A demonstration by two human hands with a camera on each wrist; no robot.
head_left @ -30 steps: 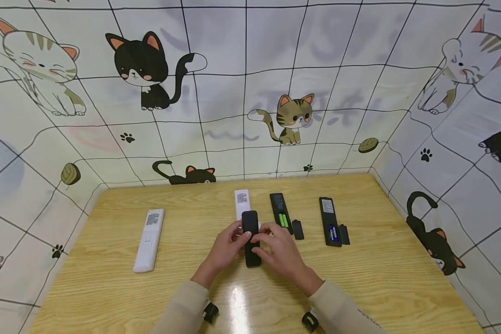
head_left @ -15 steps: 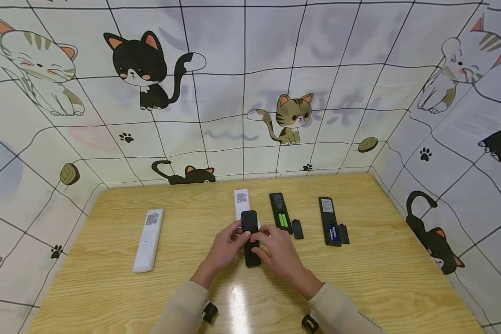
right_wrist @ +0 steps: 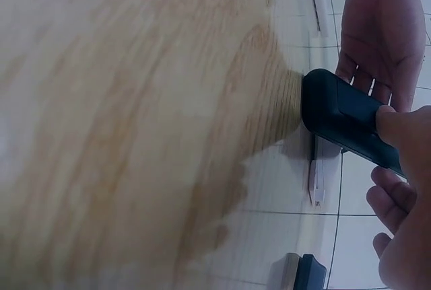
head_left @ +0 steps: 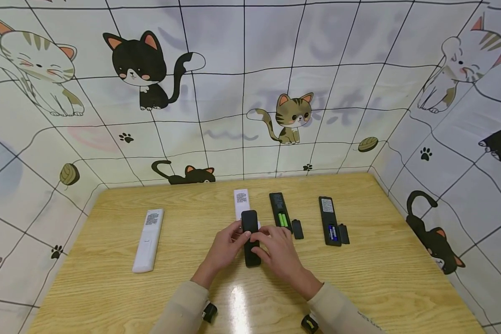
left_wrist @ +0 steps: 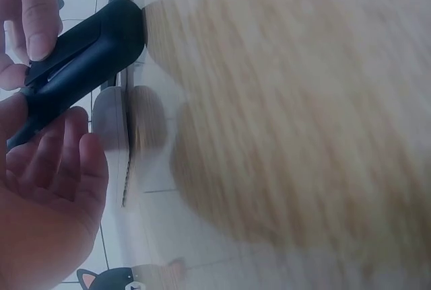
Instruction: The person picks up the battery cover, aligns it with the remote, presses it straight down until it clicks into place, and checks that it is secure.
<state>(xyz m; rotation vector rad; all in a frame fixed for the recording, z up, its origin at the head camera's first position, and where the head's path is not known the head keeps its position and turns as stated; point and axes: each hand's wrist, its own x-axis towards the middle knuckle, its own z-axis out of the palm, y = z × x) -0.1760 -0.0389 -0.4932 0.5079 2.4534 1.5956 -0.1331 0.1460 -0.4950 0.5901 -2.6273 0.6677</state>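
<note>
A black remote control (head_left: 252, 259) stands between both hands over the middle of the table, its lower end towards me. My left hand (head_left: 225, 247) grips it from the left, thumb on the near face and fingers behind. From the right, my right hand (head_left: 279, 253) pinches at its middle. In the left wrist view, the black battery cover (left_wrist: 75, 42) sits slightly tilted on the remote's body, a narrow gap between them, with a right fingertip pressing on it. The right wrist view shows the left palm behind the remote (right_wrist: 347, 112). The battery compartment's inside is hidden.
On the wooden table (head_left: 183, 204) a white remote (head_left: 148, 241) lies left and another white remote (head_left: 241, 200) behind my hands. Right of them are a black remote with green batteries (head_left: 278, 204), its loose cover (head_left: 298, 229), and a black remote with blue batteries (head_left: 328, 218) beside its cover (head_left: 344, 234).
</note>
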